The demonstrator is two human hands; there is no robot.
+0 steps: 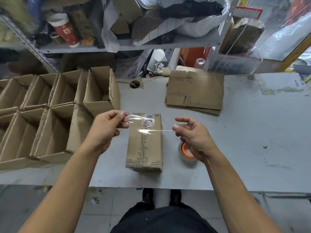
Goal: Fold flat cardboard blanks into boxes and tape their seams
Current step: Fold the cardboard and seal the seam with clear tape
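Observation:
A folded cardboard box point(144, 148) lies on the grey table point(235, 132) with its centre seam facing up. A strip of clear tape point(146, 126) stretches above the box's far half. My left hand point(107, 126) pinches the strip's left end. My right hand point(191, 137) pinches the right end between thumb and fingers. A roll of clear tape with an orange core point(185, 153) lies on the table just right of the box, partly hidden under my right hand.
A stack of flat cardboard blanks point(195, 91) lies at the back middle of the table. Several open finished boxes point(50, 111) stand packed together on the left. Cluttered metal shelves point(134, 46) rise behind the table.

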